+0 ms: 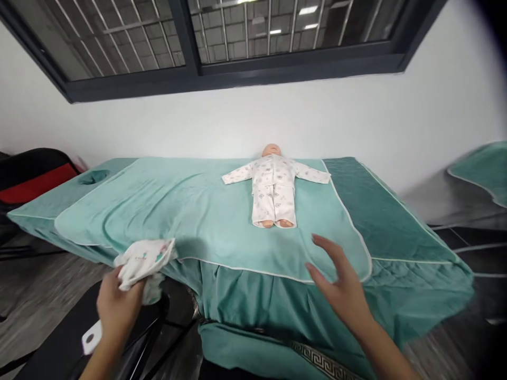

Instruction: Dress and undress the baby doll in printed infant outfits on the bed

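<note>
Left hand (119, 303) is being clamped on a white printed bundle (144, 257), which is being held at the front edge of the bed (396, 203), left of middle. Right hand (341, 282) is being held near the front edge, right of middle, thumb and fingers standing apart. Clothed doll (273, 177) is being carried on the light green sheet (190, 203), right of middle, head pointing to the rear edge, feet to the front

The white bundle (144, 259) (print (161, 256) included) is blurred.
</note>
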Demonstrator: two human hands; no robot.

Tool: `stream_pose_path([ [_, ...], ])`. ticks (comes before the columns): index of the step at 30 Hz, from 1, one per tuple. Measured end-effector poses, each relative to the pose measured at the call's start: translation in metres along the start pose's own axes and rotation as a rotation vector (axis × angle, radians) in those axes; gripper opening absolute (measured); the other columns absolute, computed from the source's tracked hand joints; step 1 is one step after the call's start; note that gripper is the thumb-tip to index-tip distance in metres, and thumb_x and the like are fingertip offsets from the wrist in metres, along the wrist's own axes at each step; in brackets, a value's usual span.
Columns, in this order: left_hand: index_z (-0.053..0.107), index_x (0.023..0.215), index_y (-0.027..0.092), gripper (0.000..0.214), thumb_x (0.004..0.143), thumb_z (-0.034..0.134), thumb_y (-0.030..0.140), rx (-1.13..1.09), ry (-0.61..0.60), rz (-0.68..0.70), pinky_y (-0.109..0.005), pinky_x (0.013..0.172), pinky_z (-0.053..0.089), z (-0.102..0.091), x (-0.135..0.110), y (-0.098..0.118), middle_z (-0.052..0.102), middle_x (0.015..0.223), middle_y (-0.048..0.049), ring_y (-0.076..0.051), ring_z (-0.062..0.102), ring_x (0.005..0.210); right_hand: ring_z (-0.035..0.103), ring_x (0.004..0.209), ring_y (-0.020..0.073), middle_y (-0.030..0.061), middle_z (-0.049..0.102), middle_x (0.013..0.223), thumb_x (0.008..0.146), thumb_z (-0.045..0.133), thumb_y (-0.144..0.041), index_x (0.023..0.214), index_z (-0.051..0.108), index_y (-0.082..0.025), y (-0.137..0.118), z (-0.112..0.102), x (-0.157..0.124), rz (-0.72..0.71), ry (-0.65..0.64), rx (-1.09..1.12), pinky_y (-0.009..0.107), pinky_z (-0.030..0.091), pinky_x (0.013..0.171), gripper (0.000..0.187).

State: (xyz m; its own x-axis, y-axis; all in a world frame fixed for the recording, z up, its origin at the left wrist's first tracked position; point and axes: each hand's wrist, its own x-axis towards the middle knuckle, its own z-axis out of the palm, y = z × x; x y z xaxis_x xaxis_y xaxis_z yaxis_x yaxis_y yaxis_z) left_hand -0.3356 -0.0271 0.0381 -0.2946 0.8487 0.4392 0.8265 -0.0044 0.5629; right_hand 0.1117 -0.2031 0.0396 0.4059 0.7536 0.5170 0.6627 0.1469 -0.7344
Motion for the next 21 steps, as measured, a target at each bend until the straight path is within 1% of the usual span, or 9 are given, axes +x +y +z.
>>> stream_pose_path([
  [2, 0.06, 0.118, 0.024, 0.057, 0.068, 0.068, 0.048, -0.27, -0.13, 0.05, -0.044, 0.094, 0.052, 0.001, -0.012, 0.071, 0.069, 0.112, -0.0022, -0.027, 0.064, 0.102, 0.038, 0.143, 0.0242, 0.0073, 0.039, 0.155, 0.086, 0.07, -0.035, 0.149, 0.035, -0.032, -0.031, 0.013, 0.024, -0.068, -0.157, 0.083, 0.045, 0.032, 0.12, 0.072],
  [3, 0.062, 0.116, 0.022, 0.059, 0.064, 0.071, 0.046, -0.438, -0.202, 0.069, -0.042, 0.091, 0.053, 0.003, -0.02, 0.106, 0.07, 0.11, -0.0036, -0.027, 0.064, 0.099, 0.029, 0.148, 0.0248, 0.0072, 0.029, 0.161, 0.082, 0.075, -0.037, 0.154, 0.025, -0.033, -0.045, 0.02, 0.036, -0.102, -0.24, 0.129, 0.045, 0.028, 0.122, 0.088],
  [5, 0.064, 0.115, 0.019, 0.058, 0.061, 0.076, 0.037, -0.758, -0.418, 0.146, -0.039, 0.098, 0.051, 0.009, -0.036, 0.172, 0.071, 0.115, -0.0062, -0.028, 0.063, 0.109, 0.021, 0.151, 0.027, 0.0074, 0.019, 0.165, 0.072, 0.083, -0.04, 0.157, 0.013, -0.033, -0.069, 0.035, 0.059, -0.155, -0.369, 0.214, 0.047, 0.026, 0.122, 0.11],
  [7, 0.067, 0.115, 0.019, 0.051, 0.068, 0.074, 0.035, -0.951, -0.563, 0.171, -0.038, 0.105, 0.047, 0.019, -0.051, 0.225, 0.071, 0.116, -0.0066, -0.027, 0.062, 0.117, 0.033, 0.147, 0.028, 0.0086, 0.029, 0.161, 0.068, 0.085, -0.036, 0.157, 0.017, -0.032, -0.083, 0.049, 0.077, -0.138, -0.406, 0.294, 0.047, 0.033, 0.119, 0.112],
  [9, 0.067, 0.118, 0.019, 0.043, 0.079, 0.066, 0.038, -1.042, -0.649, 0.186, -0.038, 0.105, 0.047, 0.033, -0.059, 0.263, 0.071, 0.119, -0.0063, -0.025, 0.062, 0.118, 0.049, 0.135, 0.0262, 0.0081, 0.047, 0.149, 0.069, 0.08, -0.027, 0.153, 0.028, -0.031, -0.086, 0.06, 0.091, -0.087, -0.337, 0.361, 0.044, 0.041, 0.113, 0.098],
  [11, 0.065, 0.122, 0.019, 0.044, 0.082, 0.066, 0.037, -1.193, -0.787, 0.126, -0.037, 0.108, 0.045, 0.045, -0.062, 0.287, 0.068, 0.126, -0.0072, -0.025, 0.061, 0.121, 0.057, 0.126, 0.0239, 0.0062, 0.058, 0.138, 0.07, 0.075, -0.02, 0.146, 0.039, -0.029, -0.079, 0.064, 0.103, -0.04, -0.215, 0.424, 0.041, 0.046, 0.108, 0.085],
  [14, 0.061, 0.128, 0.019, 0.052, 0.079, 0.073, 0.035, -1.291, -0.932, 0.05, -0.038, 0.107, 0.045, 0.058, -0.061, 0.304, 0.065, 0.131, -0.0087, -0.026, 0.059, 0.123, 0.062, 0.119, 0.023, 0.0053, 0.062, 0.133, 0.07, 0.073, -0.018, 0.139, 0.047, -0.026, -0.063, 0.057, 0.119, 0.006, -0.085, 0.513, 0.039, 0.049, 0.104, 0.074],
  [18, 0.058, 0.13, 0.024, 0.054, 0.079, 0.074, 0.035, -1.214, -1.016, 0.058, -0.035, 0.1, 0.048, 0.071, -0.057, 0.305, 0.062, 0.135, -0.0085, -0.025, 0.059, 0.122, 0.066, 0.111, 0.0241, 0.0077, 0.067, 0.126, 0.075, 0.074, -0.026, 0.137, 0.05, -0.023, -0.041, 0.028, 0.144, 0.086, 0.099, 0.473, 0.04, 0.052, 0.098, 0.066],
  [21, 0.058, 0.124, 0.024, 0.047, 0.081, 0.071, 0.038, -1.132, -1.012, 0.046, -0.035, 0.095, 0.05, 0.086, -0.054, 0.299, 0.063, 0.129, -0.0083, -0.022, 0.065, 0.109, 0.06, 0.12, 0.026, 0.0103, 0.062, 0.132, 0.076, 0.074, -0.032, 0.134, 0.051, -0.021, -0.027, -0.001, 0.163, 0.038, 0.255, 0.281, 0.043, 0.048, 0.104, 0.063],
])
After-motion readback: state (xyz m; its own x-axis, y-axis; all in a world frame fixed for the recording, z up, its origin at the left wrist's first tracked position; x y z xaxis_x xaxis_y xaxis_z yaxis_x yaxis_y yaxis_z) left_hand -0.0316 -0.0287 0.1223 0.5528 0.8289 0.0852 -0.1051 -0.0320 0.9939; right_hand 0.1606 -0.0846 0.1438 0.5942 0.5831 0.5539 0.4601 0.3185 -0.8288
